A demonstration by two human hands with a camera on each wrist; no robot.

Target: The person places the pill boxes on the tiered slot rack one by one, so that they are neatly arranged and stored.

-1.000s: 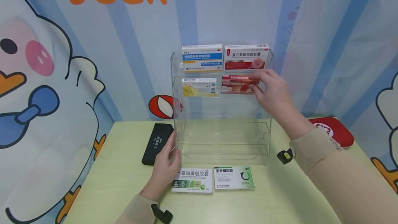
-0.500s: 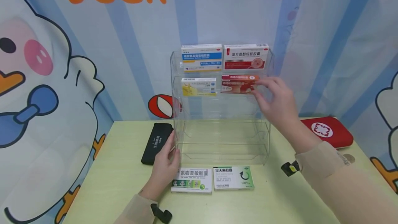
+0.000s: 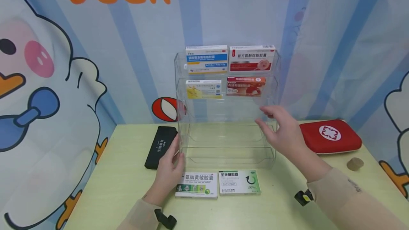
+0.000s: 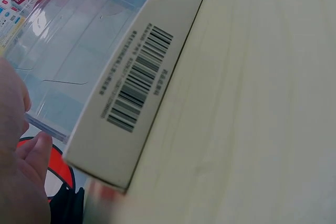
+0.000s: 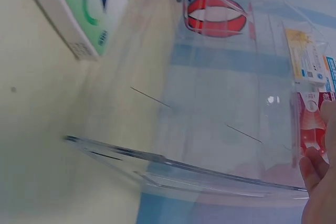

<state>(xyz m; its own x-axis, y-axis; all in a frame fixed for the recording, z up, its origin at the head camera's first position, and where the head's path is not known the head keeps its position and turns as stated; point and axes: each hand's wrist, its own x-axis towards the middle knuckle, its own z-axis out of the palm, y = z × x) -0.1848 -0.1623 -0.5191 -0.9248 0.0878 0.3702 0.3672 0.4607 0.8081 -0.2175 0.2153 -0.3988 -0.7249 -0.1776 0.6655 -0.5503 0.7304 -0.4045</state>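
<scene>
A clear plastic tiered display rack (image 3: pixel 230 153) stands upright on the table. My left hand (image 3: pixel 170 168) grips its lower left side edge, fingers and thumb showing at that edge in the left wrist view. My right hand (image 3: pixel 282 130) holds nothing, thumb and fingers apart, near the rack's right side. On the top tier stand a blue-and-white medicine box (image 3: pixel 207 59) and a red-and-white medicine box (image 3: pixel 252 58). The tier below bears a yellow-and-white medicine box (image 3: pixel 204 89) and a red medicine box (image 3: pixel 245 87).
Before the rack lie a white medicine box with green pictures (image 3: pixel 196 185) and a green-and-white medicine box (image 3: pixel 239 182). A black pouch (image 3: pixel 161 148) is at left, a red zip case (image 3: pixel 330 136) at right, near a small brown round object (image 3: pixel 355 164). A printed curtain (image 3: pixel 143 45) hangs behind.
My right hand has let go of the red medicine box on the second tier and moved down and slightly right. The left hand stays on the rack's edge.
</scene>
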